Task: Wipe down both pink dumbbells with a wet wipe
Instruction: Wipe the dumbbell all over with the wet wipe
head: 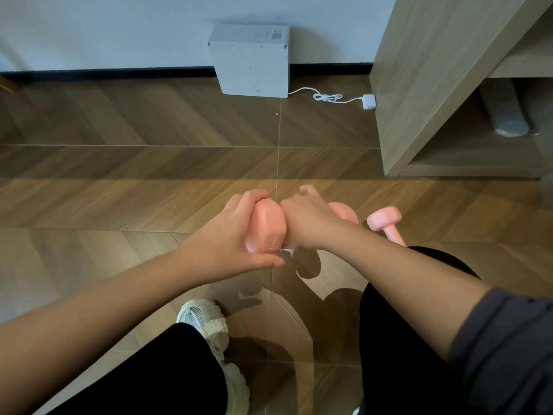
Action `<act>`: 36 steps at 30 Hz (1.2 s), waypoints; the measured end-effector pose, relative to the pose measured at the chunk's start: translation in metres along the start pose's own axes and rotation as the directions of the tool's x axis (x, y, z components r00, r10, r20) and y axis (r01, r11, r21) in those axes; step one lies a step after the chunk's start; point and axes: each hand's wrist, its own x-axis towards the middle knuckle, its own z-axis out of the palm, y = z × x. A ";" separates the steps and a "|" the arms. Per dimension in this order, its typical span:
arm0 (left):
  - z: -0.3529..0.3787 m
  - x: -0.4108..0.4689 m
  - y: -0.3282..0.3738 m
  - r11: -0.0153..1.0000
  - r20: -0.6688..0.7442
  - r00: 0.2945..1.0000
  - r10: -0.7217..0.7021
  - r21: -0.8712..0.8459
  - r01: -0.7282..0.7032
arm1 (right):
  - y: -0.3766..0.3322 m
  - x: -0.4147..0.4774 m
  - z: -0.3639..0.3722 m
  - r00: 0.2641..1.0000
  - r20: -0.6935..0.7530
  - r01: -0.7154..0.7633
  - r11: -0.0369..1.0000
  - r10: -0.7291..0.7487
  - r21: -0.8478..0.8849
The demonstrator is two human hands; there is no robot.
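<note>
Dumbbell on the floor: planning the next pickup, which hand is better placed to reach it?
Right, probably. The floor dumbbell lies just beside the right hand; the left hand grips the held dumbbell at its far end.

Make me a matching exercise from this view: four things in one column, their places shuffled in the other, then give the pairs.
Things:
1. held dumbbell
2. second dumbbell
3. white box
4. plug adapter

Places:
A. on the floor at the foot of the wooden cabinet, on the end of a cable
B. gripped by the left hand and the right hand
C. standing against the wall
D. on the floor beside the right leg

Pairs: 1-B, 2-D, 3-C, 4-A
</note>
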 end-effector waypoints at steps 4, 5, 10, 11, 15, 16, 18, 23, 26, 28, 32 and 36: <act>0.003 0.004 -0.005 0.994 -0.084 0.991 -0.102 -0.036 0.099 | -0.003 -0.003 -0.001 0.999 -0.038 0.002 1.000 -0.002 0.003; 0.001 0.006 -0.005 0.965 -0.039 0.977 -0.209 -0.169 0.199 | -0.004 -0.003 -0.001 0.998 -0.060 0.002 1.000 -0.002 0.009; -0.002 0.010 -0.009 0.427 0.630 0.664 -0.403 -0.513 0.745 | -0.010 -0.006 0.000 0.992 -0.111 0.050 0.996 -0.057 -0.069; 0.001 0.011 -0.011 0.421 0.613 0.668 -0.421 -0.520 0.743 | -0.010 -0.006 -0.001 0.992 -0.103 0.060 0.995 -0.067 -0.078; 0.012 0.007 -0.013 0.913 0.047 0.966 -0.253 -0.318 0.255 | -0.008 -0.002 -0.002 0.999 -0.019 0.044 0.998 -0.045 -0.051; 0.013 0.005 -0.013 0.976 -0.014 0.992 -0.122 -0.185 0.118 | -0.008 -0.002 -0.002 1.000 -0.003 0.028 0.999 -0.029 -0.046; 0.012 0.004 -0.018 0.994 -0.038 0.999 -0.030 -0.105 0.026 | -0.007 0.000 0.000 1.000 -0.018 0.015 0.999 -0.015 -0.038; -0.008 0.023 -0.015 0.635 0.408 0.801 -0.438 -0.491 0.597 | -0.009 0.003 0.005 0.992 -0.127 0.019 0.999 -0.022 -0.030; -0.019 0.027 -0.011 0.443 0.613 0.640 -0.465 -0.465 0.767 | -0.009 0.004 0.008 0.991 -0.124 0.043 0.999 -0.044 -0.008; -0.021 0.029 -0.011 0.500 0.502 0.703 -0.504 -0.494 0.711 | -0.008 0.004 0.007 0.994 -0.106 0.023 0.997 -0.015 0.067; -0.019 0.030 -0.016 0.755 0.059 0.911 -0.408 -0.539 0.373 | -0.005 0.006 0.005 0.985 0.033 -0.161 0.817 0.172 0.554; 0.000 0.023 -0.023 0.628 0.173 0.832 -0.527 -0.581 0.519 | 0.006 0.005 -0.001 0.936 0.205 -0.231 0.061 0.288 0.971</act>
